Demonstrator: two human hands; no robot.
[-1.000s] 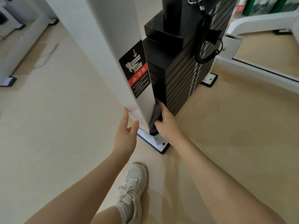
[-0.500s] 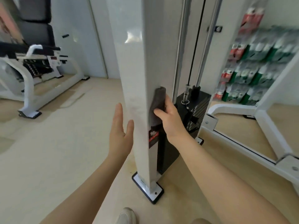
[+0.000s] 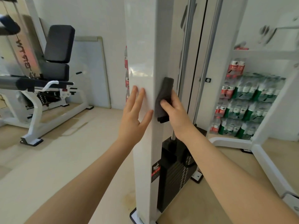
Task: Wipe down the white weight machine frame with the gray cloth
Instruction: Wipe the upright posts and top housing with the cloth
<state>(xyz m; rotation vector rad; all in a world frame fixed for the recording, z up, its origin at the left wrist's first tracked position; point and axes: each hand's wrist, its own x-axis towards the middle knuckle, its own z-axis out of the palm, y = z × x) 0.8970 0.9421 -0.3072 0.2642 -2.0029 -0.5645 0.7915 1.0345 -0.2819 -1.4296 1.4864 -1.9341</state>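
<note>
The folded gray cloth (image 3: 164,98) lies flat against the right-hand face of the tall white upright post of the weight machine frame (image 3: 142,46), about midway up the visible post and just past its front corner edge. The right hand (image 3: 175,110) grips the cloth, thumb curled over its front and the fingers wrapped behind it, pressing it to the metal. The left hand (image 3: 134,115) rests on the post's front face with straight, spread fingers, just beside the cloth across the corner. Behind the post stand chrome guide rods (image 3: 187,62) and a black cable, and low down sits the black stack of weight plates (image 3: 176,168), close against the face being wiped; a black and red warning sticker (image 3: 155,173) sits on the post beside it. The post's base plate (image 3: 137,217) rests on the beige floor (image 3: 64,167). To the right, a white slanted frame bar (image 3: 271,120) crosses before shelves of shrink-wrapped bottle packs (image 3: 247,107). Far left stands a white exercise machine with black padded seat (image 3: 56,50), with a framed whiteboard (image 3: 90,73) leaning on the wall.
</note>
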